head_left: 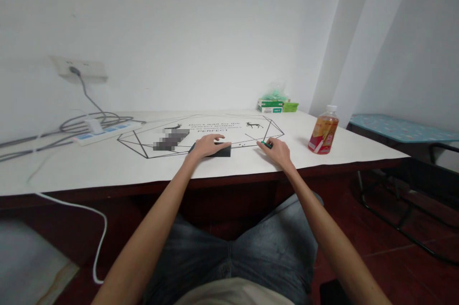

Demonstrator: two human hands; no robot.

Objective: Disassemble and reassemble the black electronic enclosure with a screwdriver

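Head view: black block [224, 152] lies on the white tabletop [161, 169] near the front edge, long axis running roughly left to right. Left hand [206, 145] rests over it and is much the nearer; thumb and index stand apart, but cannot tell whether the hidden fingers grip the block. Right hand [278, 151] is closed on a green-handled screwdriver [267, 145], to the right of the block and apart from it; the shaft slants leftward and away, its tip beyond the block's right end, not touching it. Small dark specks [242, 145] lie between block and right hand, too small to identify. Materials: block matt, flat-faced, straight-edged; shaft slim and straight, probably metal; tabletop smooth, printed with black lines and lettering. Clear-walled bottle [323, 133] of amber liquid stands upright, right of the right hand.
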